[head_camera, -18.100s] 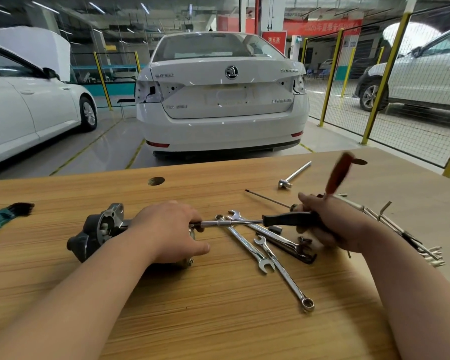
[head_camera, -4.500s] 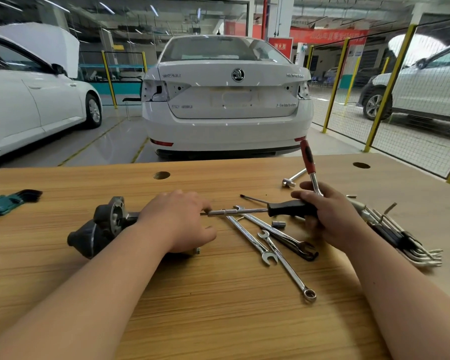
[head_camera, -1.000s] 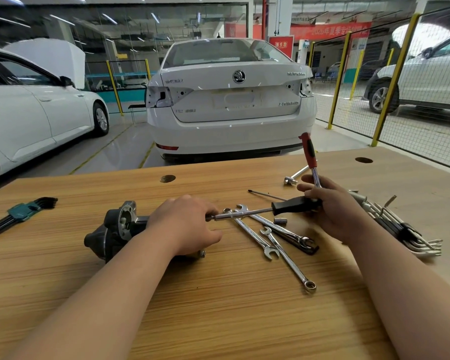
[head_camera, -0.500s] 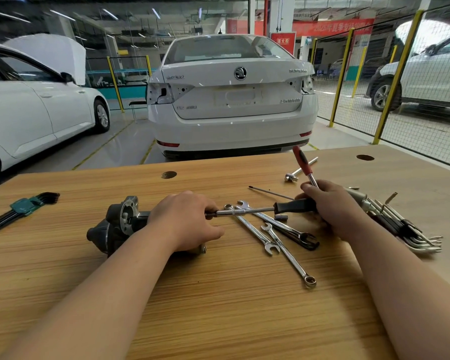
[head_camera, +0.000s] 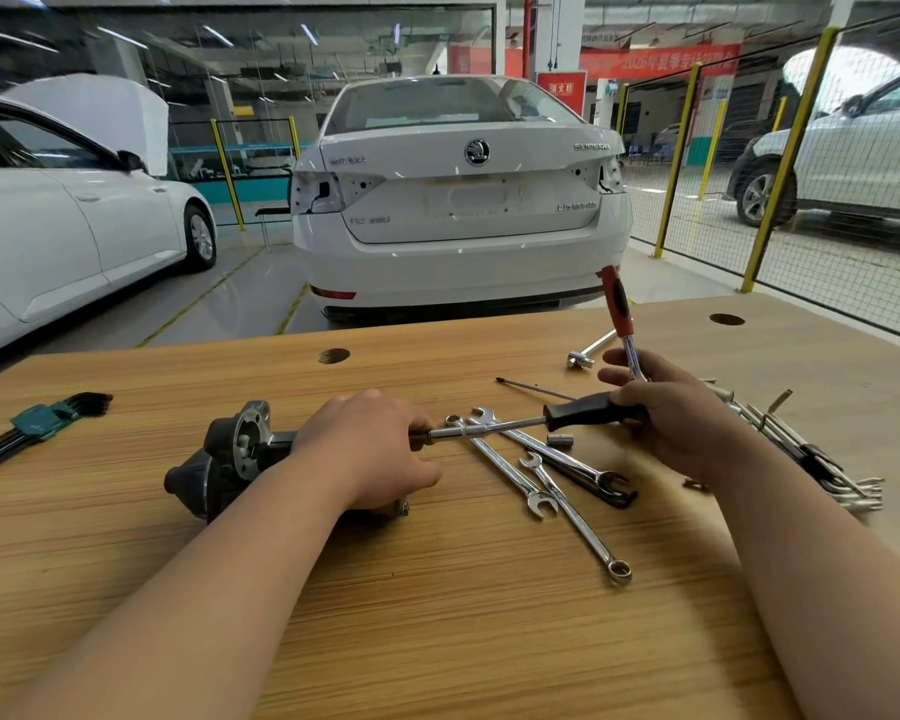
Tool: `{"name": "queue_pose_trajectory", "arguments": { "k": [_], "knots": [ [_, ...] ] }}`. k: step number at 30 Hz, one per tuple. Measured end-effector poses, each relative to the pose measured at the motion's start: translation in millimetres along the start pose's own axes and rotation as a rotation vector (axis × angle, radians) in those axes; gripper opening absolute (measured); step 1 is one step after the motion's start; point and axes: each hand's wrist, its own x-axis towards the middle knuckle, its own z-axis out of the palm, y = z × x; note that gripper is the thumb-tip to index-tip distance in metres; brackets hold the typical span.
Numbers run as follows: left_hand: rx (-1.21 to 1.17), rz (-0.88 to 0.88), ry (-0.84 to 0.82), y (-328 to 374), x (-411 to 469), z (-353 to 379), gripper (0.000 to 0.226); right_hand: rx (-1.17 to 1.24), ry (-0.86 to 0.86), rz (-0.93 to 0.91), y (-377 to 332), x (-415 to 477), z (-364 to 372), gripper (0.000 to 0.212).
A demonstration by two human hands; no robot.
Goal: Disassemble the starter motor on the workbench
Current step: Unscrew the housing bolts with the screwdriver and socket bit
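The dark starter motor [head_camera: 224,459] lies on its side on the wooden workbench [head_camera: 437,615], its grey flange end pointing left. My left hand [head_camera: 370,449] covers and grips its right part, hiding that end. A long driver with a steel shaft [head_camera: 484,427] and black handle [head_camera: 580,410] runs from the motor's hidden end to my right hand [head_camera: 676,418]. That hand grips the black handle together with a red-handled ratchet [head_camera: 615,309] that stands up from it.
Several combination wrenches [head_camera: 552,480] lie crossed under the driver, with a small socket [head_camera: 561,439] beside them. A thin rod [head_camera: 533,389] and an extension bar [head_camera: 591,350] lie further back. Hex key sets lie at right [head_camera: 811,459] and left [head_camera: 37,423]. White cars stand beyond the bench.
The red ratchet handle has swung back and forth above my right hand and now stands nearly upright. My left hand has stayed on the motor.
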Motion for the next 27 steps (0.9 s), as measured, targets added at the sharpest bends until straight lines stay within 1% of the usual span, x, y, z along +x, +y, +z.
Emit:
{"name": "queue_pose_trajectory", "arguments": {
  "k": [3,5,7,9,12,13,15,17,20,23,25,27],
  "knots": [
    [-0.028,0.007,0.027,-1,0,1,0.045,0.048,0.011,-0.003,0,1,2,0.043],
    [-0.043,0.011,0.036,-1,1,2,0.047,0.041,0.051,0.0,-1,1,4,0.033],
    [-0.056,0.017,0.045,-3,0,2,0.049,-0.036,0.095,0.013,1,1,7,0.021],
    [-0.071,0.025,0.061,-3,0,2,0.051,-0.162,0.13,0.015,2,2,9,0.012],
    [-0.085,0.032,0.066,-3,-2,2,0.052,-0.321,0.153,0.01,6,3,9,0.01],
    [-0.089,0.034,0.068,-3,-2,2,0.052,-0.335,0.155,0.008,6,2,8,0.009],
    [-0.103,0.036,0.071,-2,-2,2,0.052,-0.283,0.137,0.01,6,2,6,0.007],
    [-0.121,0.038,0.077,-2,-2,1,0.052,-0.198,0.101,-0.004,5,1,4,0.012],
    [-0.133,0.038,0.071,-1,-3,0,0.051,-0.164,0.087,-0.041,3,0,3,0.019],
    [-0.045,0.019,0.024,1,-2,0,0.057,-0.122,0.041,-0.023,2,1,1,0.032],
    [0.004,0.008,-0.005,2,-1,0,0.061,-0.089,0.002,-0.012,1,0,-1,0.035],
    [0.004,0.004,-0.009,1,-1,0,0.061,-0.062,-0.01,-0.026,1,0,-1,0.039]
  ]
}}
